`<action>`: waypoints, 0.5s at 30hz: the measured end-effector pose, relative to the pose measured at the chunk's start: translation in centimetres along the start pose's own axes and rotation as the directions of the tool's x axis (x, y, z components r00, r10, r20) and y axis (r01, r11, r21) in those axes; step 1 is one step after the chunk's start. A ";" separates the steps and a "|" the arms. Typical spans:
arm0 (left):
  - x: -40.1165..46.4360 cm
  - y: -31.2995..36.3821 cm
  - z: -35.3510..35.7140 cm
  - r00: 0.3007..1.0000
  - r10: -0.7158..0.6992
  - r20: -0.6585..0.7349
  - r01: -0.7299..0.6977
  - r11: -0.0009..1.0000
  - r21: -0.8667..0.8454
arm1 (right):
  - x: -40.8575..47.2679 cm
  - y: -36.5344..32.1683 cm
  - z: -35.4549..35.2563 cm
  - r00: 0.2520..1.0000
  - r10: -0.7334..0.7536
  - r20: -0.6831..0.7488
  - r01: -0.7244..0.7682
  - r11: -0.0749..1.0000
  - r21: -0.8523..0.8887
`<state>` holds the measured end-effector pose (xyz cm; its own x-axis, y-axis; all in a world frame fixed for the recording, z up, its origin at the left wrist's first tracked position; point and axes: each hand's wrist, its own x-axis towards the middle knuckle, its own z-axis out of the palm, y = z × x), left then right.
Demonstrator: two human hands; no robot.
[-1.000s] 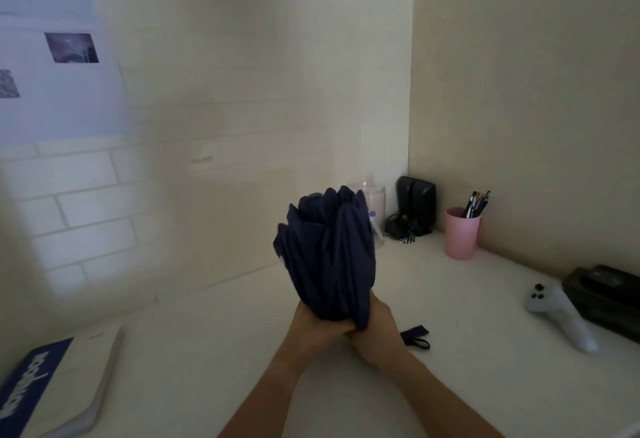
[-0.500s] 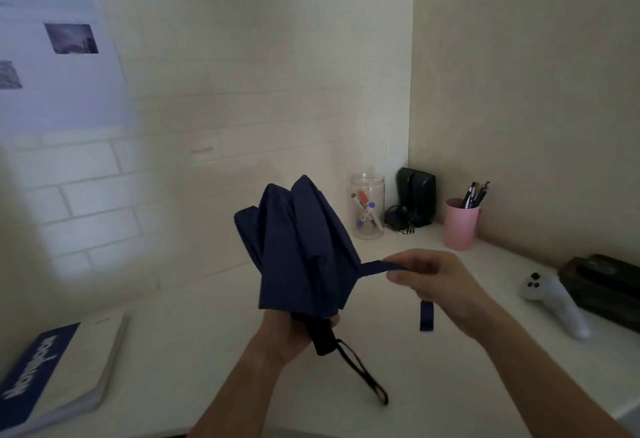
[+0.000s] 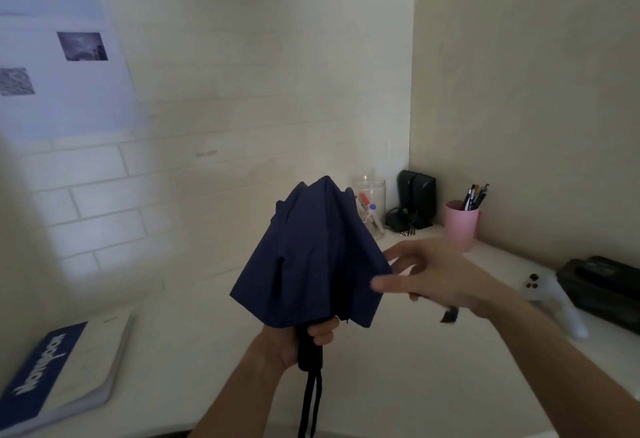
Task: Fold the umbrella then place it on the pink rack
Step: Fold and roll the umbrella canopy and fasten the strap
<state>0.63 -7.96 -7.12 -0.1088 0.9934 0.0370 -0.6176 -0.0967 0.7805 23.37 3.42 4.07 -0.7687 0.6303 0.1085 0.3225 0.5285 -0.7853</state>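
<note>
The navy umbrella [image 3: 311, 257] stands upright over the white desk [image 3: 398, 368], its canopy collapsed but loose and flared. My left hand [image 3: 287, 344] grips the black handle [image 3: 309, 351] from below, and a black wrist cord [image 3: 310, 403] hangs down from it. My right hand [image 3: 440, 275], blurred, is against the canopy's right edge, and the closing strap's dark end [image 3: 449, 315] dangles under it. No pink rack is in view.
A blue and white book [image 3: 59, 372] lies at the desk's left front. At the back right stand a clear jar [image 3: 370, 205], black speakers [image 3: 415, 195] and a pink pen cup [image 3: 460, 226]. A white controller [image 3: 557, 302] and a black box [image 3: 606, 288] lie at the right.
Both hands were clasped at the canopy's base. Now my left hand holds the handle alone, my right hand has pulled the strap out to the right, and the canopy has loosened.
</note>
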 end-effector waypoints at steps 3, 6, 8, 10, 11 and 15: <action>-0.2 0.3 0.1 0.998 0.002 -0.061 0.000 0.999 0.035 | -0.2 -1.0 -0.1 0.997 -0.052 -0.051 0.057 0.993 0.105; -0.9 1.0 -0.2 0.992 0.038 -0.124 -0.022 0.992 0.125 | -1.2 -2.0 -3.1 0.988 -0.087 -0.128 0.134 0.893 0.430; -1.2 1.2 -0.6 0.984 0.060 -0.170 -0.025 0.980 0.200 | -1.4 -2.4 -4.5 0.988 -0.117 -0.102 0.151 0.879 0.452; -1.2 1.2 -0.5 0.972 0.090 -0.218 -0.022 0.955 0.296 | -1.4 -2.6 -4.6 0.993 -0.104 -0.050 0.116 0.890 0.441; -1.2 1.2 -0.3 0.963 0.113 -0.245 -0.026 0.943 0.332 | -1.4 -2.6 -4.4 0.997 -0.076 -0.029 0.081 0.896 0.437; -1.0 1.7 0.7 0.909 0.241 -0.341 -0.063 0.886 0.459 | -0.9 -2.1 -3.7 0.994 0.042 -0.098 -0.013 0.961 0.277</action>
<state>0.21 -9.11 -5.44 -0.5132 0.8582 0.0089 -0.1826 -0.1193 0.9759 25.38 3.86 7.93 -0.6968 0.7045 0.1348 0.1668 0.3419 -0.9248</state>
